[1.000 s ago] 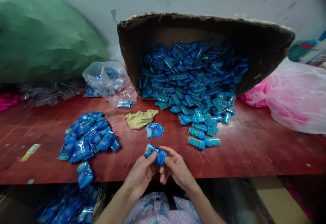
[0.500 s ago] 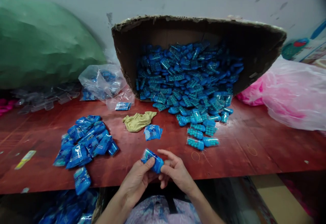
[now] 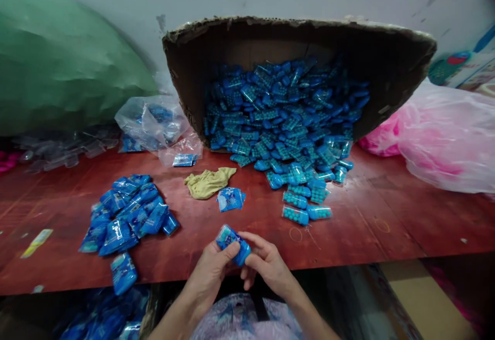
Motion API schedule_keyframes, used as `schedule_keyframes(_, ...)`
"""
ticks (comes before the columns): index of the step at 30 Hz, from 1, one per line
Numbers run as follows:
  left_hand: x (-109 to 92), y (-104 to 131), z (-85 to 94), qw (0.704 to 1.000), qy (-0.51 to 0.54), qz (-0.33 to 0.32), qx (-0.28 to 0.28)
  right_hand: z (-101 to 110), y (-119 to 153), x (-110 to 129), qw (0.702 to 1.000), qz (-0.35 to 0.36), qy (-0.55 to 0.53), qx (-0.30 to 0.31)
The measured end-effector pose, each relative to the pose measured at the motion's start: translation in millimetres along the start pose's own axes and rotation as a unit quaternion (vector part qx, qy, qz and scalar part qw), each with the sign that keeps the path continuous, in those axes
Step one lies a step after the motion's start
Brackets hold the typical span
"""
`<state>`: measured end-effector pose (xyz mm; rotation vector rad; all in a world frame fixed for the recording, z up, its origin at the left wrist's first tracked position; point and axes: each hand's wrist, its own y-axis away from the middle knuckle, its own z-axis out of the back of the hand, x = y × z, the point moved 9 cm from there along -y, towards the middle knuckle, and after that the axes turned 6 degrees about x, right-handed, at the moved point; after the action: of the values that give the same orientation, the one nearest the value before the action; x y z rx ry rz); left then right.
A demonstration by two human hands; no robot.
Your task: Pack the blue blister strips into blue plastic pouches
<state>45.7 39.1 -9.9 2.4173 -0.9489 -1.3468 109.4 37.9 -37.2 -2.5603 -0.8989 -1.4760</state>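
Observation:
A small blue packet with a clear plastic wrap [image 3: 226,236] is held at the table's front edge, tilted, with its printed side up. My left hand [image 3: 211,268] grips it, the thumb pressed across its front. At its right end, my right hand [image 3: 270,265] pinches the edge between thumb and curled fingers. Just beyond lie a few loose blue printed cards [image 3: 230,199] and a crumpled yellow cloth [image 3: 209,183]. To the left is a heap of similar blue packets [image 3: 133,211], with one packet [image 3: 124,273] apart at the edge.
A cardboard box [image 3: 299,28] lies on its side, spilling many clear-and-blue bead-filled packs [image 3: 286,118] onto the red table [image 3: 367,216]. Plastic bags [image 3: 448,149] stand right; a green sack [image 3: 65,67] and clear plastic pieces [image 3: 69,147] are left. More blue packets [image 3: 104,319] sit below the edge.
My right fingers have closed in nearer to the packet's edge. My left thumb has slid slightly right across its front. The view has shifted a little.

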Motion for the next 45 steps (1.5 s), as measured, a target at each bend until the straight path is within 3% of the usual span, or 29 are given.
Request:
schedule_keyframes(2, 1, 0, 0.9, 1.000, 0.015, 0.015, 0.012, 1, 0, 1, 0.999, 0.000, 0.030, -0.011)
schedule_keyframes(7, 4, 2, 22.4, 0.996, 0.044, 0.041, -0.067, 1, -2, 8, 0.992, 0.023, 0.114, -0.049)
schedule_keyframes(9, 4, 2, 26.3, 0.995, 0.050, 0.041, -0.074, -1, -2, 10, 0.988, 0.031, 0.145, -0.050)
schedule_keyframes(13, 3, 0, 28.0, 0.996, 0.066, 0.020, -0.057, 2, -1, 13, 0.985, 0.041, 0.156, -0.059)
schedule_keyframes(19, 7, 4, 30.1, 0.993, 0.088, 0.010, -0.082, 1, 0, 14, 0.990, 0.039, 0.126, -0.047)
schedule_keyframes(29, -2, 1, 25.9, 0.995, 0.071, 0.014, -0.067, -12, 8, 36, 0.952, 0.106, 0.276, -0.075)
schedule_keyframes(36, -1, 2, 21.9, 0.997, 0.076, 0.002, -0.018, -8, 4, 21, 0.988, 0.067, 0.124, -0.058)
schedule_keyframes(40, 1, 2, 24.0, 0.996, 0.088, 0.004, -0.007, -5, 5, 24, 0.987, 0.087, 0.118, -0.067)
schedule_keyframes(45, 3, 3, 18.1, 0.994, 0.101, 0.014, 0.048, 1, 6, 26, 0.990, 0.078, 0.099, -0.067)
